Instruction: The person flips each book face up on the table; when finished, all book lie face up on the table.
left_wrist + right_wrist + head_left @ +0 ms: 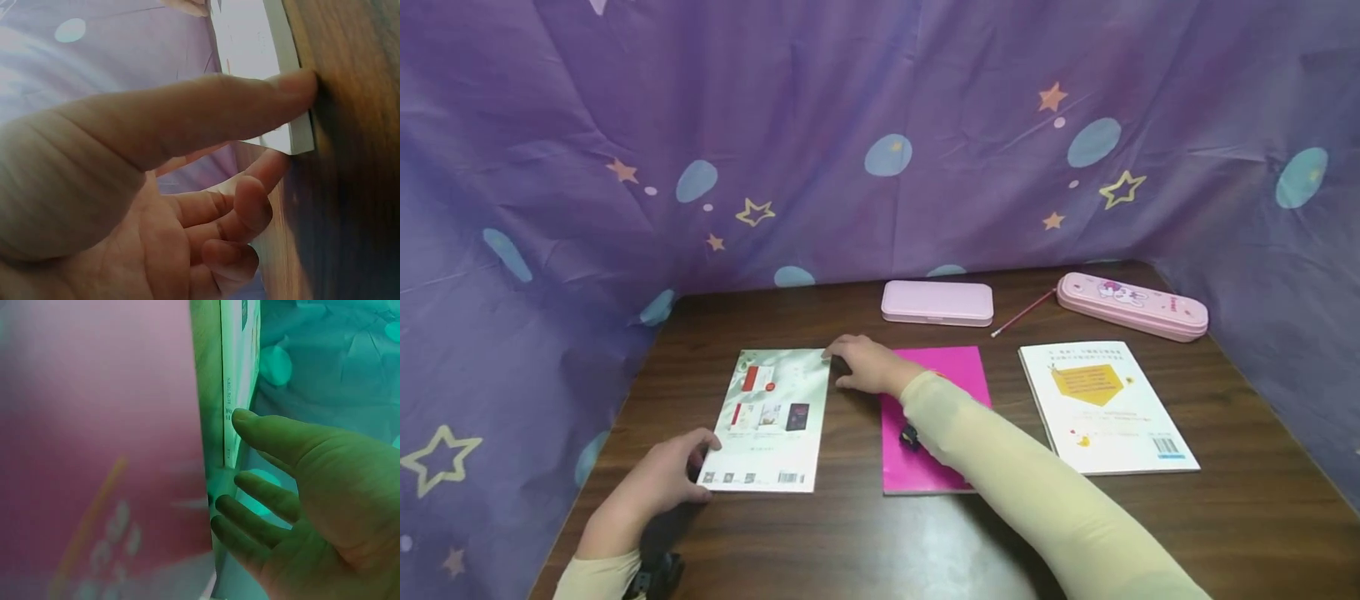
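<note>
A book (pixel 771 421) with a pale green and white cover lies flat at the left of the table. At its near left corner is my left hand (pixel 658 475); in the left wrist view the straight thumb (pixel 250 103) touches the book's edge, and the other fingers are loosely bent. My right hand (pixel 868 365) reaches to the far right corner, fingertips right at the edge. In the right wrist view its thumb (pixel 269 431) lies at the book's spine (pixel 229 394). Under the right forearm is a magenta book (pixel 917 467), partly hidden by the sleeve.
A white book (pixel 1120 417) with a yellow patch lies to the right. Along the back stand a plain pink case (pixel 937 302) and a pink pencil case (pixel 1131 307) with a rabbit picture. A thin red pencil (pixel 1024 312) lies between them. A purple curtain (pixel 820 125) hangs behind the table.
</note>
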A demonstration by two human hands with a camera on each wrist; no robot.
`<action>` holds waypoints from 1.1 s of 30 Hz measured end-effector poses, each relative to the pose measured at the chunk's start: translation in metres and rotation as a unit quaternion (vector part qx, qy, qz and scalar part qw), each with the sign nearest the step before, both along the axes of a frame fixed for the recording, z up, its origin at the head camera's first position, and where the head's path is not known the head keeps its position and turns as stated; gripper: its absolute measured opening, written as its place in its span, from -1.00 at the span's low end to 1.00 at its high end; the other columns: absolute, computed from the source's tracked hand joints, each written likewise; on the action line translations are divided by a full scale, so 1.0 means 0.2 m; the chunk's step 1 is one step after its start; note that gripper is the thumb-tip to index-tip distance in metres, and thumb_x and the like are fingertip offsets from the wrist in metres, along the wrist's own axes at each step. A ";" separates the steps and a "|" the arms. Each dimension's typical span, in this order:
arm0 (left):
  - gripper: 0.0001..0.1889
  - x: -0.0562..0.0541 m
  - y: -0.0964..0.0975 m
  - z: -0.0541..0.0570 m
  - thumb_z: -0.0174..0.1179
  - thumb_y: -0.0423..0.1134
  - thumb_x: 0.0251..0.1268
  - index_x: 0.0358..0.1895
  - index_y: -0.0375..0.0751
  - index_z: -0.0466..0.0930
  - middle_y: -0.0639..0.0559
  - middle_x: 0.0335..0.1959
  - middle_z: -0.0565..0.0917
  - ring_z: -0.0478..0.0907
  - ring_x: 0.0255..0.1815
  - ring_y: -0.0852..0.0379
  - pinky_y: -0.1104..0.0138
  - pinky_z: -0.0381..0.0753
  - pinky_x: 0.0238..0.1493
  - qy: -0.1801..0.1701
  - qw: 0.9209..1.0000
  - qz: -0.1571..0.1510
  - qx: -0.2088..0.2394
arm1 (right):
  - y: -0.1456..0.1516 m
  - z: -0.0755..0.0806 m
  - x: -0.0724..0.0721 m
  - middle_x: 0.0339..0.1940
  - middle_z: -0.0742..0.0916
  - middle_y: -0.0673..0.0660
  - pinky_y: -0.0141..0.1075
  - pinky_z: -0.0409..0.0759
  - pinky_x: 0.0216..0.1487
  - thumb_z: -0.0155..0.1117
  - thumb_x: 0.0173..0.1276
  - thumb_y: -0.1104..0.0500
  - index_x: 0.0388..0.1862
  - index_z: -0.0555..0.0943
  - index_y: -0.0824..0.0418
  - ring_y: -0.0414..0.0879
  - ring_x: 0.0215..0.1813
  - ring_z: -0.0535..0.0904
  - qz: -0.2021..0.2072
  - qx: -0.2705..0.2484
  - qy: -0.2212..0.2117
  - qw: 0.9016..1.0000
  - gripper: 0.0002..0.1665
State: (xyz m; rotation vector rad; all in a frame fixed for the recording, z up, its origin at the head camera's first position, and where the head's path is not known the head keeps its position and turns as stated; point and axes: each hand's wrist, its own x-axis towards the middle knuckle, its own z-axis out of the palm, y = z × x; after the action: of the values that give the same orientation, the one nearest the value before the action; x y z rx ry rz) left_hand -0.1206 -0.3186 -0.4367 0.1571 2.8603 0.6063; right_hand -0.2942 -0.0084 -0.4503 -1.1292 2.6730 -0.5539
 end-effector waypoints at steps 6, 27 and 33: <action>-0.36 -0.01 0.01 0.01 0.65 -0.40 -0.35 -0.05 -0.16 0.57 0.01 -0.41 0.64 0.53 -0.38 0.09 0.14 0.51 -0.28 0.009 1.000 -0.002 -0.005 | -0.05 -0.01 -0.03 0.40 0.60 0.22 -0.01 0.42 0.50 0.47 0.36 0.15 0.30 0.63 0.11 0.22 0.41 0.49 -0.008 0.016 0.032 0.999 -0.47; -0.36 -0.03 -0.03 0.02 0.68 -0.33 -0.35 -0.03 -0.13 0.62 0.04 -0.40 0.68 0.54 -0.37 0.11 0.17 0.52 -0.26 -0.011 1.000 -0.001 0.006 | -0.10 -0.05 -0.05 0.09 0.71 0.18 -0.03 0.54 0.22 0.61 0.17 0.18 0.09 0.75 -0.02 0.13 0.17 0.51 -0.055 -0.008 0.063 0.996 -0.53; -0.37 -0.02 -0.04 0.01 0.67 -0.35 -0.31 -0.01 -0.16 0.61 0.02 -0.39 0.66 0.51 -0.44 0.15 0.24 0.50 -0.32 -0.013 0.999 -0.011 0.038 | -0.07 -0.04 -0.06 0.20 0.71 0.07 0.00 0.56 0.23 0.56 0.25 0.01 0.11 0.76 -0.11 0.08 0.26 0.54 -0.076 0.024 0.078 0.994 -0.58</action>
State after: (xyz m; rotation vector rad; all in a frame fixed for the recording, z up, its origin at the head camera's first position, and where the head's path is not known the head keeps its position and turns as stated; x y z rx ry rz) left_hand -0.1245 -0.3263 -0.4345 0.1920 2.8077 0.7071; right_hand -0.3052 -0.0233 -0.4578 -1.0004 2.9087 -0.4392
